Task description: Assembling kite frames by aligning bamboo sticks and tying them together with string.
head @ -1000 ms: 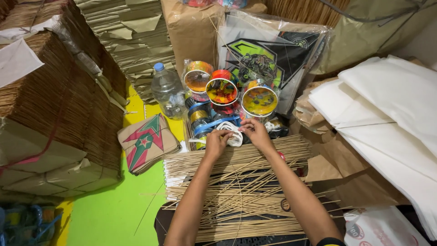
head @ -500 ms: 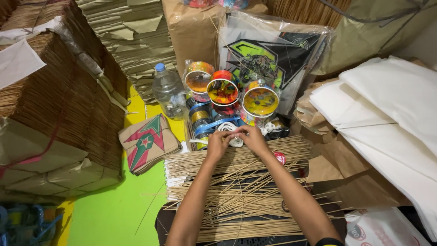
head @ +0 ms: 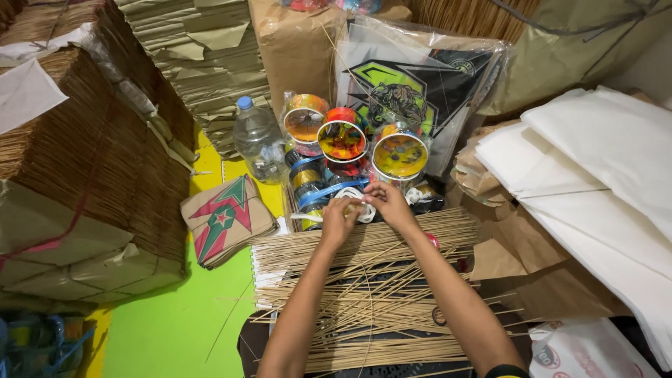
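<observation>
My left hand (head: 339, 219) and my right hand (head: 386, 200) meet above the far end of a pile of thin bamboo sticks (head: 364, 294). Both pinch a small white spool of string (head: 358, 208) between their fingers. Just beyond the hands stand several colourful string reels (head: 341, 139), some with blue tape around them. My forearms stretch over the loose sticks, which lie crossed and scattered on a dark surface.
A clear plastic bottle (head: 257, 138) stands left of the reels. A folded paper kite (head: 225, 218) lies on the green floor (head: 175, 329). Bundled stick stacks (head: 77, 168) rise at left, white paper sheets (head: 595, 182) at right, a bagged printed kite (head: 420, 84) behind.
Both hands have shifted slightly and drawn closer together on the white spool; the rest has stayed in place.
</observation>
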